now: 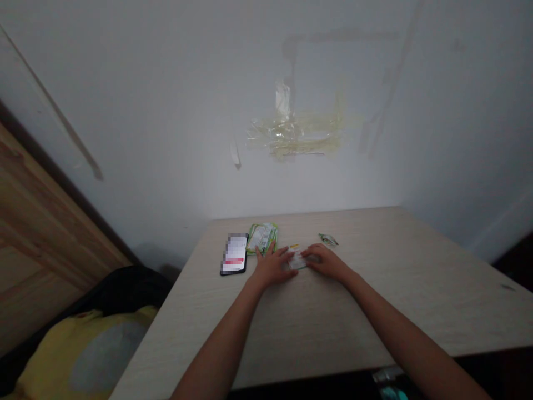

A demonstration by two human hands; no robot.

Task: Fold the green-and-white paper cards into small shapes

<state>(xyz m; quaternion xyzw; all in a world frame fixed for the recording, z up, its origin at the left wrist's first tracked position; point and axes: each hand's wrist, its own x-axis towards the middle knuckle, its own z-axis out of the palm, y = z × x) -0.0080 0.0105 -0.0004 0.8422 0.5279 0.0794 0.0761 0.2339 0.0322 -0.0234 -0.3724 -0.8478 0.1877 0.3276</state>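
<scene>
A small white packet (297,260) with printing and a bit of yellow at its top edge lies on the table between my hands. My left hand (272,268) rests at the packet's left side, its fingers spread, with two fingertips by the lower edge of a green and white package (263,238). From the right, my right hand (327,261) has its bent fingers closed on the packet's right edge; its thumb is partly hidden. Just beyond that hand lies a small green and white wrapper piece (328,239).
Left of the green package lies a phone (234,255) with its screen lit and partly blurred. The pale wooden table (316,328) meets a wall (166,111) bearing old tape (295,133). A yellow plush item (62,350) sits beside the table at lower left.
</scene>
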